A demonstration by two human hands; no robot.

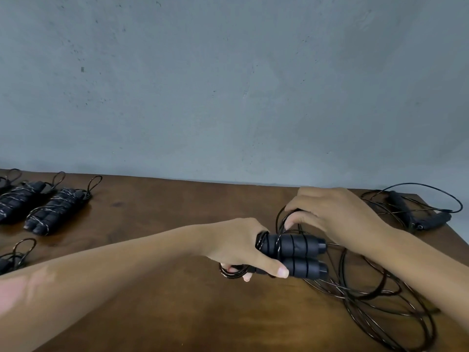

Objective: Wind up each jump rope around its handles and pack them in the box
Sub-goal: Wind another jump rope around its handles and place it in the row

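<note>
Head view, left hand [236, 246] gripping paired handles [297, 254], right hand [332, 214] pinching cord [281, 219], table [165, 224] mid-left open.

Head view, forward-down over table [157, 224]

2 bare forearms, no sleeves; left hand [236, 246], right hand [337, 214].

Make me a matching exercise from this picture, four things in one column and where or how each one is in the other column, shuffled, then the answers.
Things:
1. left hand
2. right hand
3. wound ropes
4. unwound rope

States:
A. lying loose at the table's far right corner
B. gripping two black handles side by side
C. pinching a loop of cord above the handles
D. lying bundled at the table's left side

Pairs: 1-B, 2-C, 3-D, 4-A
</note>
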